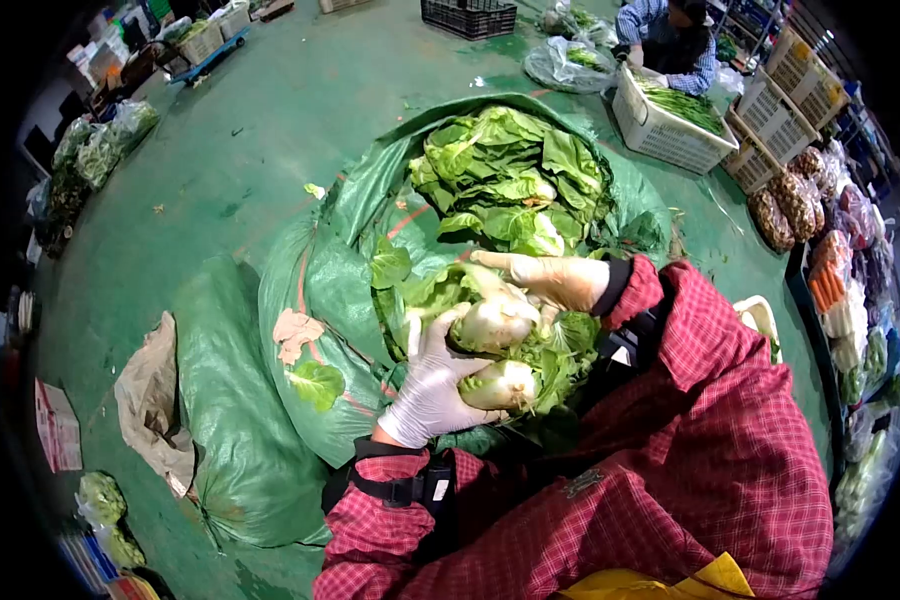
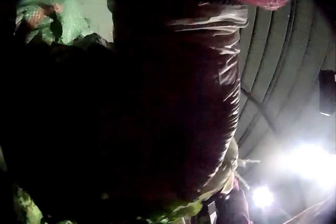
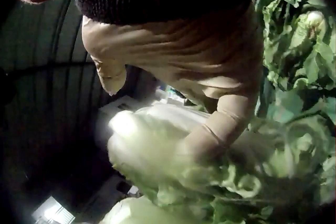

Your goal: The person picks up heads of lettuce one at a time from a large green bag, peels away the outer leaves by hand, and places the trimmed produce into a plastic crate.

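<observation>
Above the green sack [image 1: 270,440], both gloved hands around two cabbages [image 1: 495,350].

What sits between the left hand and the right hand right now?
In the head view, two pale cabbages: the upper cabbage lies between the left hand and the right hand; the lower cabbage rests in the left hand.

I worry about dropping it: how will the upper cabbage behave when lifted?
The cabbage probably feels heavy, as its base looks dense. Its loose outer leaves seem floppy and could tear. The left hand and right hand both hold it.
</observation>
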Tool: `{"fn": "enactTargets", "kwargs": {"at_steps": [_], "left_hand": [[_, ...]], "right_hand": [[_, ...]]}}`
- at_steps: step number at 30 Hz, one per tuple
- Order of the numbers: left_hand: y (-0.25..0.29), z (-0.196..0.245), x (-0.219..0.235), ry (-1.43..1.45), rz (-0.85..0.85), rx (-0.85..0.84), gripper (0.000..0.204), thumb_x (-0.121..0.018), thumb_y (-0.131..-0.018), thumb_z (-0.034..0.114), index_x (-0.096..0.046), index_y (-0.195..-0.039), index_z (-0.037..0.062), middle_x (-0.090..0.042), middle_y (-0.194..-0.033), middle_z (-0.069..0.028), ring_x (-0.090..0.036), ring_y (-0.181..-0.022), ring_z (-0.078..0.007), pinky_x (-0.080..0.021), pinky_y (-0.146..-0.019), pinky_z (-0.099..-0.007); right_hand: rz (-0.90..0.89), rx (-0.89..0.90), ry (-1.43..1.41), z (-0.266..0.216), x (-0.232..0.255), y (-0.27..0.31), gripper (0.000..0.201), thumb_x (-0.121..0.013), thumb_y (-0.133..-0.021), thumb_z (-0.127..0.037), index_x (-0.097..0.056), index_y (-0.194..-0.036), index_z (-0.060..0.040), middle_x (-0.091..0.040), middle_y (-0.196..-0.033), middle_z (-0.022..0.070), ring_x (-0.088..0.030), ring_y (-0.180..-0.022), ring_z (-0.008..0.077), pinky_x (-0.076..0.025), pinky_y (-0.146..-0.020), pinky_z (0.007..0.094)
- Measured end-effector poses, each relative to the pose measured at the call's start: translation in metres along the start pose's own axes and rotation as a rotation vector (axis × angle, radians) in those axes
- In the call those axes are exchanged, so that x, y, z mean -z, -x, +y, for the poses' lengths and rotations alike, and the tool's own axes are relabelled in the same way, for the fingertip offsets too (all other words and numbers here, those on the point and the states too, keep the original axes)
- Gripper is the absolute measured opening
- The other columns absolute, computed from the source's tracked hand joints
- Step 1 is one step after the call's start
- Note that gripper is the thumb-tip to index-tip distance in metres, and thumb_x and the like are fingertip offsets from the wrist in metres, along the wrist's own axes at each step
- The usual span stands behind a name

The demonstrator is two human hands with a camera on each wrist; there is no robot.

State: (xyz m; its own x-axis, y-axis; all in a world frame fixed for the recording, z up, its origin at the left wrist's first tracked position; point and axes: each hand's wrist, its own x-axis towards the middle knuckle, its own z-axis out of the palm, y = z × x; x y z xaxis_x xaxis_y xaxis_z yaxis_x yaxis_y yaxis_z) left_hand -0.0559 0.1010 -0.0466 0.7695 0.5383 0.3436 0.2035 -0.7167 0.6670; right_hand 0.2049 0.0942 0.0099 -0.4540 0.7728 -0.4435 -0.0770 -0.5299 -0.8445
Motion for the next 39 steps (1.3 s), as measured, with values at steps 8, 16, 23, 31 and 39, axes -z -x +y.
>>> {"fn": "enactTargets", "kwargs": {"at_steps": [8,16,23,31,39], "left_hand": [[-0.001,0.016,-0.006,0.081,0.021,-0.073,0.061,-0.089,-0.056,0.055,-0.077,-0.101,0.0153,-0.05,-0.129,-0.0227,-0.045,-0.123,-0.04,-0.036,-0.107,-0.0501],[0.023,0.023,0.009,0.148,-0.179,-0.085,0.067,-0.091,-0.051,0.054,-0.076,-0.096,0.0073,-0.045,-0.135,-0.0341,-0.047,-0.121,-0.0485,-0.037,-0.104,-0.0536],[0.033,0.017,0.028,0.696,-0.39,0.048,0.058,-0.094,-0.057,0.043,-0.073,-0.094,0.0039,-0.066,-0.105,-0.0144,-0.059,-0.102,-0.0292,-0.048,-0.091,-0.0408],[0.027,0.019,0.037,0.913,-0.423,0.28,0.043,-0.093,-0.06,0.025,-0.07,-0.088,0.0024,-0.07,-0.081,-0.0007,-0.061,-0.075,-0.0117,-0.05,-0.074,-0.0285],[0.017,0.025,0.032,0.357,-0.473,-0.048,0.064,-0.091,-0.057,0.049,-0.074,-0.103,0.009,-0.06,-0.124,-0.0201,-0.042,-0.13,-0.0409,-0.03,-0.114,-0.0496]], "right_hand": [[0.372,0.508,1.555,-0.025,-0.055,0.036,0.061,-0.057,-0.066,0.003,-0.059,-0.128,-0.0017,-0.061,-0.118,0.0245,-0.059,-0.11,0.0392,-0.048,-0.093,0.0428],[0.251,0.288,0.827,-0.036,-0.003,0.014,0.029,-0.057,-0.072,0.0,-0.074,-0.095,-0.0044,-0.073,-0.092,0.0101,-0.07,-0.085,0.0245,-0.056,-0.077,0.0355],[-0.325,0.587,0.931,-0.041,-0.039,0.01,0.057,-0.053,-0.069,0.009,-0.064,-0.123,-0.0032,-0.065,-0.119,0.0163,-0.059,-0.115,0.0281,-0.043,-0.103,0.0395],[0.612,0.754,1.657,-0.033,-0.048,0.016,0.014,-0.061,-0.065,-0.007,-0.062,-0.079,-0.0114,-0.058,-0.076,0.0046,-0.058,-0.081,0.0302,-0.042,-0.093,0.0495],[-0.077,0.494,0.556,0.02,-0.061,0.046,0.107,-0.078,-0.075,-0.013,-0.011,-0.158,-0.0086,-0.032,-0.157,0.0151,-0.034,-0.142,0.0245,-0.027,-0.117,0.0369]]}}
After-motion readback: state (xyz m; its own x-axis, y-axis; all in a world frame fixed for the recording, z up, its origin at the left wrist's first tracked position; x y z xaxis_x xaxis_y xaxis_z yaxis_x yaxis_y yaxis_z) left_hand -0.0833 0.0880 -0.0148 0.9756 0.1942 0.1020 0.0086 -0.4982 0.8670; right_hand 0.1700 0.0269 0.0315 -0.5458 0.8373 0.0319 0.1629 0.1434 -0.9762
